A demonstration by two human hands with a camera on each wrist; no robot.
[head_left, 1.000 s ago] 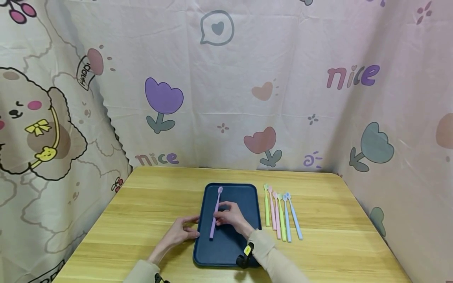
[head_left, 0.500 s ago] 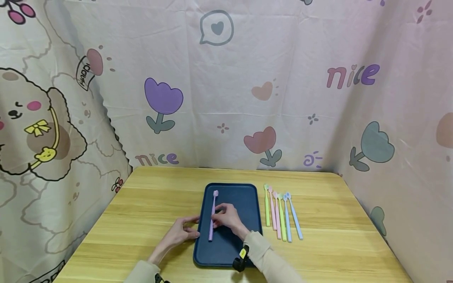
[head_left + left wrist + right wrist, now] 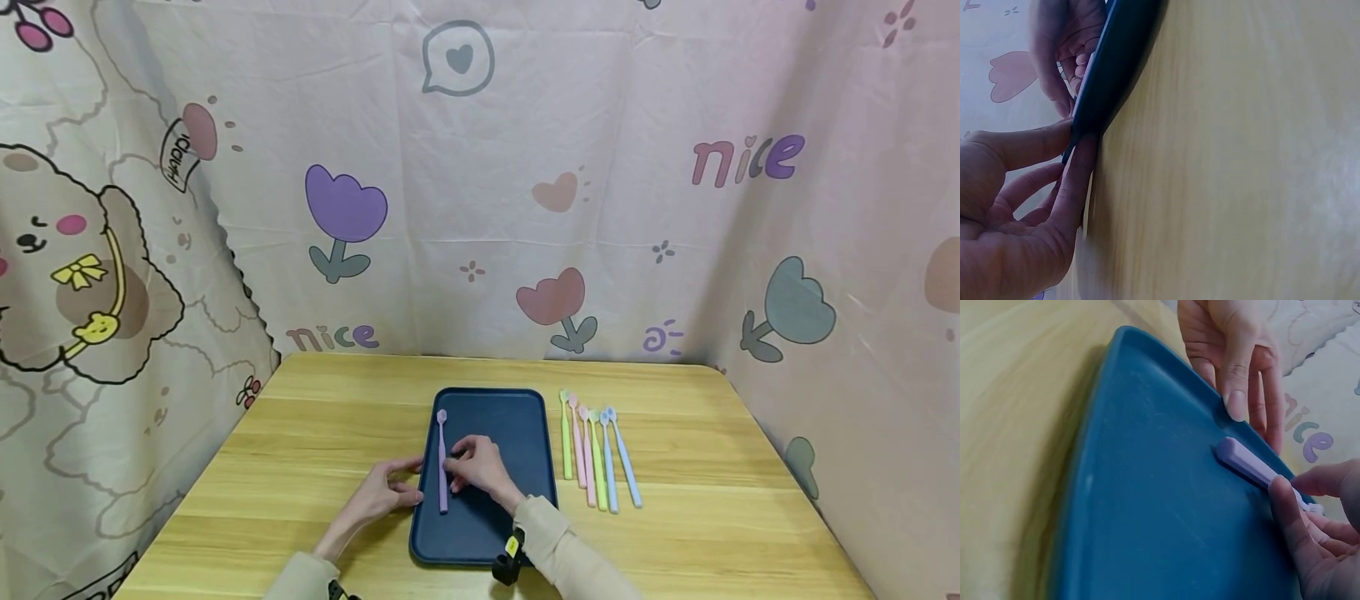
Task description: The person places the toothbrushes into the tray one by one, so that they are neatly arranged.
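Note:
A purple toothbrush [image 3: 442, 450] lies lengthwise near the left side of a dark blue tray [image 3: 502, 417], head toward the far end. My right hand [image 3: 480, 467] pinches its handle between thumb and fingers; the right wrist view shows the toothbrush handle [image 3: 1244, 459] down at the tray floor. At the tray's left edge, my left hand [image 3: 382, 492] holds the rim, its thumb and fingertips against it. The left wrist view shows the tray [image 3: 1116, 69] edge-on beside the left hand [image 3: 1022, 206]. Part of the toothbrush's middle is covered by the right fingers.
Right of the tray, several toothbrushes lie side by side on the wooden table [image 3: 712, 467]: a green toothbrush [image 3: 566, 442], pink ones, another green, and a blue toothbrush [image 3: 626, 462] outermost. A printed curtain [image 3: 450, 167] hangs behind the table and along both sides.
My right hand has shifted the purple toothbrush left and slightly nearer, and it has turned from slanted to nearly parallel with the tray's side. The left hand stays at the rim.

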